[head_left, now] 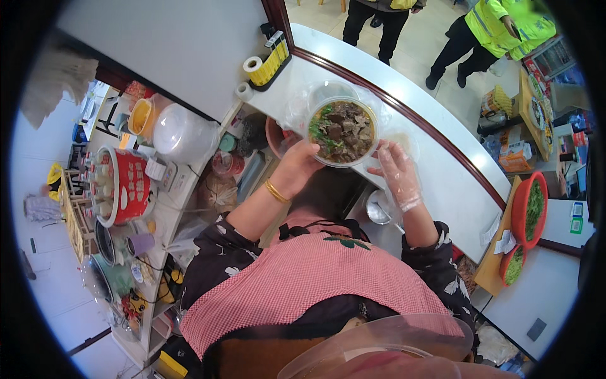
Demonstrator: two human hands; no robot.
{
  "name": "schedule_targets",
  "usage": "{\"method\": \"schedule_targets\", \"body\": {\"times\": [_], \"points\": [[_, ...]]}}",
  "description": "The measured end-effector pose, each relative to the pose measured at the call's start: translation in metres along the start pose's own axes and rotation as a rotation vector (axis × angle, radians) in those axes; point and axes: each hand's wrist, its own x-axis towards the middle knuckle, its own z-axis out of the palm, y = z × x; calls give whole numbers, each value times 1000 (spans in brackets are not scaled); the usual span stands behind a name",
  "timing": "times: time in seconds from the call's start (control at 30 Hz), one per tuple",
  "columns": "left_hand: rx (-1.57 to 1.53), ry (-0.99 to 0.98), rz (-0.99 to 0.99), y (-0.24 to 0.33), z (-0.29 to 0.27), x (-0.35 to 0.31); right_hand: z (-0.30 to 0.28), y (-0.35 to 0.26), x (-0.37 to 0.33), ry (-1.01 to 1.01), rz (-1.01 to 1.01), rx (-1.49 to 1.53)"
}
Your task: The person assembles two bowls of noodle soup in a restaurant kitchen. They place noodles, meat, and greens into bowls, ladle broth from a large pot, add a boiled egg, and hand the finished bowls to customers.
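Note:
A round clear plastic bowl [343, 131] holds dark sliced meat in brown broth, with chopped green herbs along its left side. My left hand [297, 165], bare and with gold bangles at the wrist, grips the bowl's near left rim, thumb on the edge. My right hand [399, 175] wears a thin clear plastic glove and is beside the bowl's right rim. Its fingers are apart; whether the fingertips touch the rim I cannot tell. Behind the bowl lies a clear plastic lid or second container [332, 90] with crumpled clear film around it.
The white counter [442, 189] runs right to two red basins [529, 208] of chopped greens. A yellow roll holder [270, 66] stands at the back. On the left shelf are a red-and-white bucket [129, 183] and stacked plastic containers [183, 131]. Two people [489, 31] stand beyond the counter.

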Motion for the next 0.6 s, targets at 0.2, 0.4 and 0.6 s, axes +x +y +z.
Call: {"method": "schedule_targets", "body": {"times": [0.2,0.4,0.6], "points": [[81,91,-61,44,-23,52,28,-3,66,71,31,156],[113,28,-141,68,-41,96,36,-7,97,165,68,155],[145,28,-197,73,-45,114,43,-3,113,290,122,118]]}}
